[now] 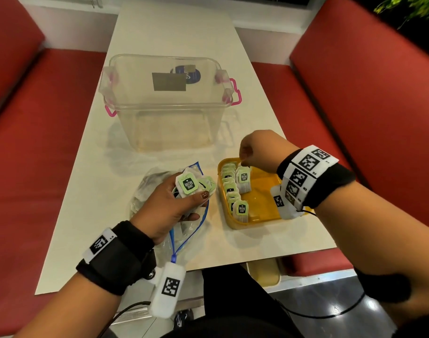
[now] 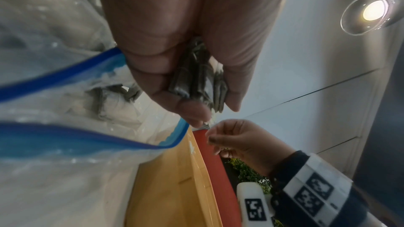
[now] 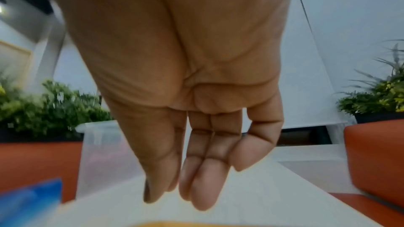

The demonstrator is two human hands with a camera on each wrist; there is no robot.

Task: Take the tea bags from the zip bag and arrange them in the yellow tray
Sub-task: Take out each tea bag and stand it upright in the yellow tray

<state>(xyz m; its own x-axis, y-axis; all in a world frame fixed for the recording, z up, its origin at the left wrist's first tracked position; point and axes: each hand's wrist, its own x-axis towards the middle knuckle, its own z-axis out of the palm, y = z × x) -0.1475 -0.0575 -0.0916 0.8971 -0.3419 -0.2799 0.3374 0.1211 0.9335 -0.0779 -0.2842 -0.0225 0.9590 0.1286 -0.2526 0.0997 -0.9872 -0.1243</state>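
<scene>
I see a small stack of tea bags (image 1: 189, 185) held in my left hand (image 1: 167, 206), thumb on top and fingers (image 2: 153, 68) curled beneath, gripping the stack just above the mouth of the zip bag (image 1: 157, 191). The zip bag lies crumpled on the tabletop (image 1: 174, 32) under that hand, its blue seal open toward the yellow tray (image 1: 262, 198), which sits just beside it on the right. In the tray a row of tea bags (image 1: 229, 189) stands upright along the left wall, and one more tea bag (image 1: 243, 180) stands next to the row's far end. My right hand (image 1: 259, 152) hovers over the tray's far corner, fingers (image 3: 203, 179) pointing down, loosely together and holding nothing. Beyond both, a clear storage bin (image 1: 169, 101) with pink latches stands on the tabletop.
</scene>
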